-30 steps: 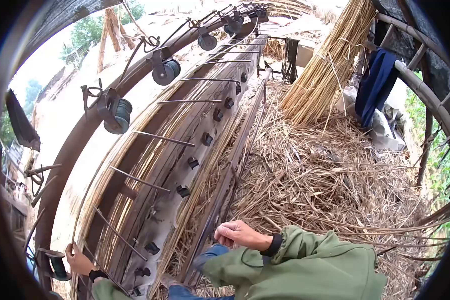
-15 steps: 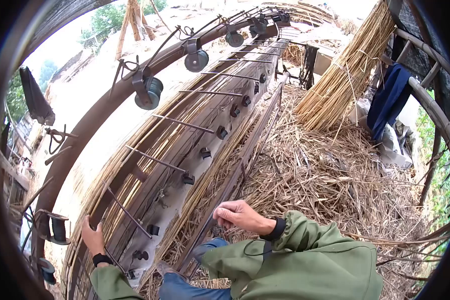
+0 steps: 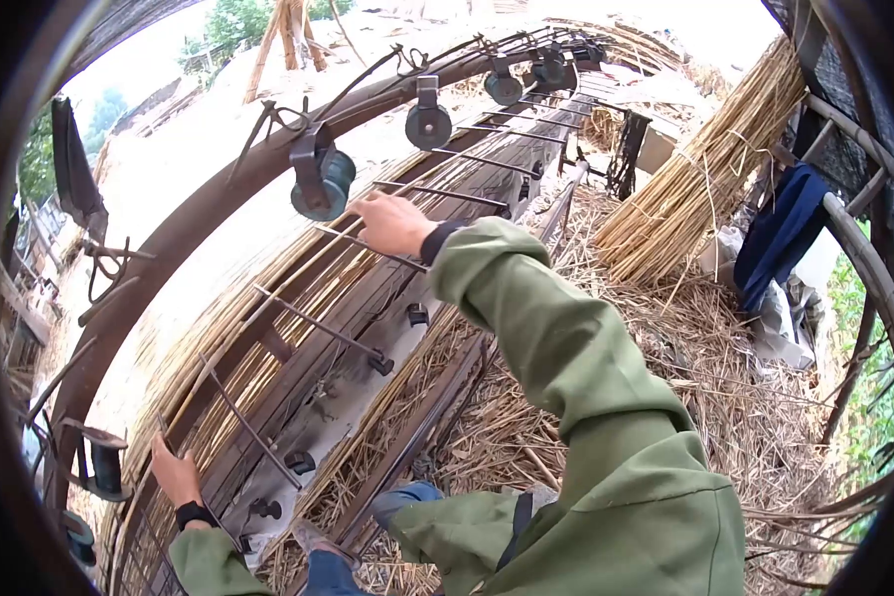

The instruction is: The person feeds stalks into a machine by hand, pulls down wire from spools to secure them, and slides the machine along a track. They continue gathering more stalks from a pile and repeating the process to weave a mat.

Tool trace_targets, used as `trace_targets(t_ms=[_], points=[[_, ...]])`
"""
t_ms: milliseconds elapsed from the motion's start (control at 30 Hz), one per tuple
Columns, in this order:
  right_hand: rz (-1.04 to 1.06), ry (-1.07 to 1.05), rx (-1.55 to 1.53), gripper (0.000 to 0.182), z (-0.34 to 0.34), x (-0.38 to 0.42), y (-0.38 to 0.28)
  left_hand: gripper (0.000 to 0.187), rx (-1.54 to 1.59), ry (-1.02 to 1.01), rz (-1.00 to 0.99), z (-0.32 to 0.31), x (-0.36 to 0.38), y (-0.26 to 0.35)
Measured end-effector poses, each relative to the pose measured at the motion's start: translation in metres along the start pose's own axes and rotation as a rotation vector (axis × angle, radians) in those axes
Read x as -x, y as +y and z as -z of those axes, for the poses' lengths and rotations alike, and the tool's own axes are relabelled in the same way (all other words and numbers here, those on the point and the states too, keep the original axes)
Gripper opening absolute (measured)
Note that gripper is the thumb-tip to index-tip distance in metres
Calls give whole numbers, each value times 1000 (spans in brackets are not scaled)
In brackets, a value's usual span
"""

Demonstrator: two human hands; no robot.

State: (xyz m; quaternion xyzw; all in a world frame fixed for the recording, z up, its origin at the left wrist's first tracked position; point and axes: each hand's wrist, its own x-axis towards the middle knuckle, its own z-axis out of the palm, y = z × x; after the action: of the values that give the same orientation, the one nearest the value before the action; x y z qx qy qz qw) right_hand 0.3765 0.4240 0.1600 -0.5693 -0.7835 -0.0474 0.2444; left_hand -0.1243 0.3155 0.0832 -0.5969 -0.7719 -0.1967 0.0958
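My left hand [image 3: 176, 475] is at the lower left, on the edge of the long layer of reeds [image 3: 204, 363], thumb and fingers apart. Further up the frame, my right hand [image 3: 392, 223] reaches across to the reeds, below a hanging wire spool [image 3: 323, 186]. Its fingers are bent at the reed edge, and whether they pinch a reed is too small to tell. Thin metal rods [image 3: 318, 323] cross the layer between my hands.
A curved metal beam [image 3: 194, 221] carrying several spools arches over the reeds. Loose straw [image 3: 656, 397] covers the ground at right, below a leaning reed bundle [image 3: 710, 164]. A dark blue cloth [image 3: 780, 233] hangs at the right.
My right hand has moved from near my body up and left to the reeds, with the arm stretched out. My left hand stays at the reed edge. The view has shifted slightly.
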Motion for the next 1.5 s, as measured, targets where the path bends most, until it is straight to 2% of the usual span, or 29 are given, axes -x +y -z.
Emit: trace_targets(t_ms=[100, 200, 300, 433, 667, 800, 833, 933, 967, 1000, 1033, 1067, 1100, 1133, 1167, 1200, 1233, 1267, 1300, 1333, 1367, 1400, 1433, 1500], points=[[85, -118, 12, 30, -41, -22, 15, 66, 13, -13, 1, 1, 0, 1], [138, -209, 35, 23, -48, -32, 14, 66, -26, -11, 9, -2, -1, -4], [67, -86, 69, 17, -49, -34, 9, 67, -41, 12, -5, -3, 0, -3], [126, 250, 56, 16, -53, -35, 7, 67, -55, 12, -14, -3, -1, -4], [121, 114, 84, 19, -61, -48, 9, 73, -116, 10, -19, -8, -4, -7], [116, 69, -22, 19, -73, -50, 12, 79, -97, 12, 11, 6, 3, 14], [116, 65, -29, 20, -69, -46, 11, 81, -72, 42, -43, 3, 3, 9], [122, 88, -6, 21, -58, -38, 5, 78, -70, 109, -15, 6, 6, 15], [43, 99, -71, 21, -49, -33, -3, 77, -80, 120, -27, 7, 8, 14], [56, 70, -71, 21, -47, -32, -4, 75, -97, 135, -29, 8, 7, 15], [154, 99, 89, 23, -55, -34, -3, 71, -75, 99, 9, 14, 10, 25], [124, -12, 30, 26, -61, -29, 2, 72, -49, 131, -84, 1, 6, 6], [197, 33, 25, 31, -76, -37, 12, 56, 17, 209, -123, 10, 12, 16], [270, 79, 24, 37, -91, -42, 23, 35, -37, 136, -49, 12, 12, 18], [353, 183, -28, 41, -85, -43, 17, 31, -16, 122, 5, -7, 8, 2], [205, 0, -74, 40, -58, -35, -8, 28, 5, 110, 59, -24, 4, -10], [243, 116, -5, 36, -75, -44, 5, 49, 231, 134, 199, 25, 19, 23], [233, 211, -149, 31, -80, -48, 14, 49, 76, 244, 108, 7, 11, 10], [138, 220, -222, 27, -74, -46, 15, 52, 116, 251, 118, 5, 13, 7], [173, 285, -250, 28, -70, -42, 21, 56, 77, 286, 186, 3, 12, 8], [188, 358, -329, 28, -52, -22, 0, 54, 138, 270, 219, 9, 16, 10], [215, 441, -287, 28, -41, 0, -9, 56, 166, 255, 236, 17, 19, 12], [300, 455, -246, 25, -27, 31, -19, 60, 207, 254, 249, 18, 20, 13], [313, 424, -247, 23, -19, 100, -31, 65, 302, 272, 235, 18, 23, 10]])
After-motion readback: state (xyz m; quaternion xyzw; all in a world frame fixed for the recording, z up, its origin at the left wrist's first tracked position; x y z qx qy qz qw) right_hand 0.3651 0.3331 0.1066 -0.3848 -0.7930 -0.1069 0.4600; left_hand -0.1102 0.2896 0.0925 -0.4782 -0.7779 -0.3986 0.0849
